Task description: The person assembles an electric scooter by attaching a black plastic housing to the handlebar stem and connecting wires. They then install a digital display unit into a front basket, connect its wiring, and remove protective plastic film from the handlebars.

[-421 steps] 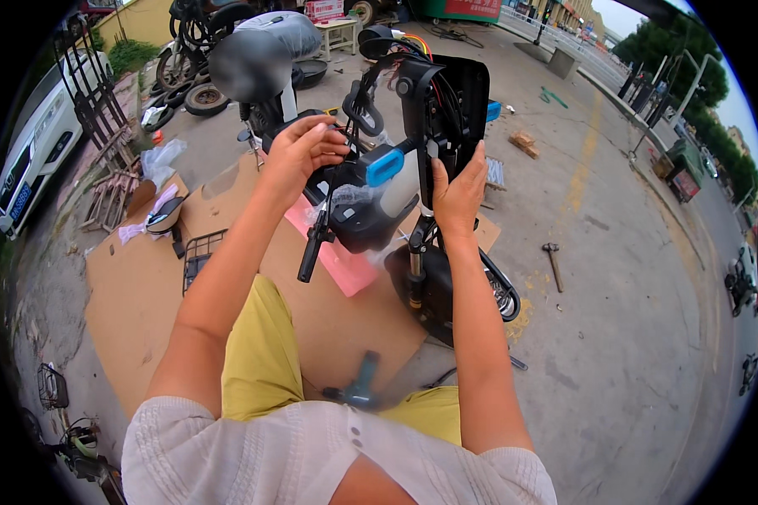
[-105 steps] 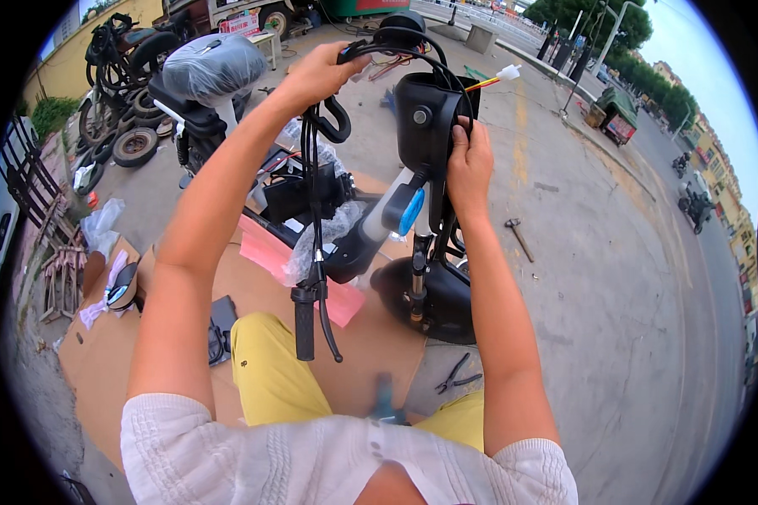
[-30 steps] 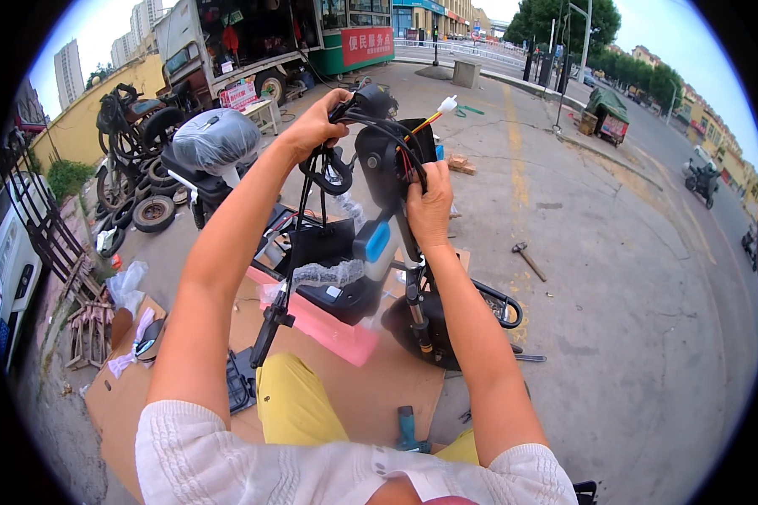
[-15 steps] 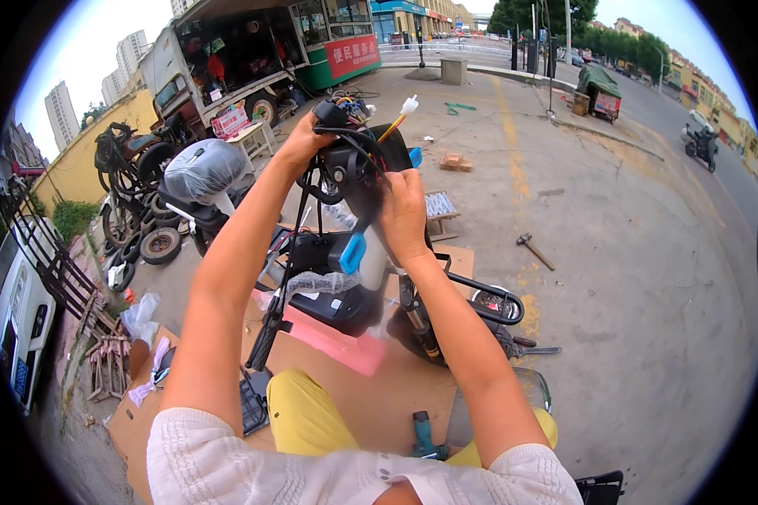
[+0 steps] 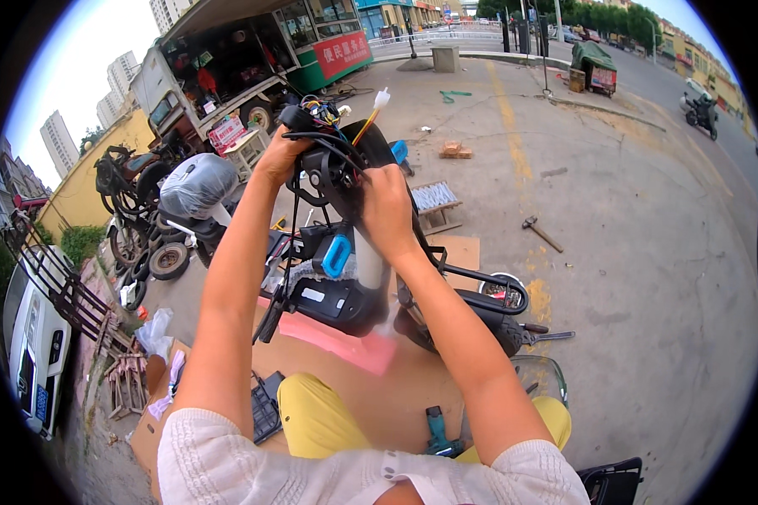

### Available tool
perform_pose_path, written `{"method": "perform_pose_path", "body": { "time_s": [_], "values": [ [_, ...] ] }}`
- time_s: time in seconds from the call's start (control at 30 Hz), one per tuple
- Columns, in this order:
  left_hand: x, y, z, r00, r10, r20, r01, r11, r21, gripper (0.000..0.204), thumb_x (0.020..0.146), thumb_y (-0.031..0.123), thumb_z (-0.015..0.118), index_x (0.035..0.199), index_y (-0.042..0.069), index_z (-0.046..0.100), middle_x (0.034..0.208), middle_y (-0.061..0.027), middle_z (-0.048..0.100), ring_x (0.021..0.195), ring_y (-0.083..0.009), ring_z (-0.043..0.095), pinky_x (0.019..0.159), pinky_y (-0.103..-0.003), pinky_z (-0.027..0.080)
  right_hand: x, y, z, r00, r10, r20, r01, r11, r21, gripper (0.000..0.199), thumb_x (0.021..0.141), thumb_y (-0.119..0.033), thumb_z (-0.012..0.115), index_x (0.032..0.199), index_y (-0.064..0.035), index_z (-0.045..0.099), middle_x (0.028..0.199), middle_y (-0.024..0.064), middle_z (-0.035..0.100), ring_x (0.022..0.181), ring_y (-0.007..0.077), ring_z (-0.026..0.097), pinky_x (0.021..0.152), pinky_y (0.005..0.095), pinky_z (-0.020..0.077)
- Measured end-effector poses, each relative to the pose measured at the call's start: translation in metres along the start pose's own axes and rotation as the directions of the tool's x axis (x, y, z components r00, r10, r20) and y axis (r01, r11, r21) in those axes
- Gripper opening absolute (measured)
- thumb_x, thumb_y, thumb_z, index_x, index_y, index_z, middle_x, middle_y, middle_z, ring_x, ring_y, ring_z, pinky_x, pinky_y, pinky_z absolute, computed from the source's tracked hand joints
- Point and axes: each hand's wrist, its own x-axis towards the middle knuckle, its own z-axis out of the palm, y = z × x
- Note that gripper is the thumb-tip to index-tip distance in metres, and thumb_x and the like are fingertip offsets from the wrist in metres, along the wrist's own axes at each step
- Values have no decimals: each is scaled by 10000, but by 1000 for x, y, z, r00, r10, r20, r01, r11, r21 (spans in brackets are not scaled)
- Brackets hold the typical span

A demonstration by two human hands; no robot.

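Grey roadside concrete, flat brown cardboard sheet, both hands busy at a scooter's nose.
From the head view, the black plastic front housing with its round keyhole sits between the hands, ahead of the chest, long axis slanting from upper left to lower right. Right hand is nearer: it's against the housing's right side, fingers partly curled, tips hidden, so can't tell if it's gripping. Left hand is off the upper-left end, fingers curled round a round black plastic fitting. White plastic connector pokes up beyond both.
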Motion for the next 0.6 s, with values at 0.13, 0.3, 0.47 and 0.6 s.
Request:
{"method": "perform_pose_path", "body": {
  "time_s": [0.13,0.3,0.47,0.6],
  "values": [
    [8,-12,-11,999,20,-28,-20,1000,1,353,838,-69,599,1179,8,552,1068,-103,651,950,-193,655,834,-310,555,5,6,-5,997,57,50,-67,976,209,122,864,-61,533,969,-13,573,935,151,543,895,355,549,772,409,453],
    [6,-17,-19,1000,8,-19,-8,1000,-11,414,820,-46,636,1214,28,533,1090,-82,641,975,-179,637,861,-307,535,49,-14,-10,1000,-24,20,17,955,297,270,961,-173,431,1029,31,595,952,173,614,915,286,610,827,357,462],
    [18,-26,-15,998,53,30,-52,998,-33,435,813,-18,654,1226,36,529,1105,-69,636,1011,-166,610,887,-302,501,151,-4,29,932,256,258,-204,956,-213,334,935,-266,533,1037,28,652,1029,240,654,952,408,615,850,435,477],
    [18,-28,-21,997,65,36,-64,997,-34,440,815,-25,647,1233,38,527,1079,-60,631,983,-155,607,862,-294,502,189,-8,32,599,542,590,-410,840,-355,300,889,-229,603,978,46,683,924,243,687,849,355,674,737,431,514]
  ]
}}
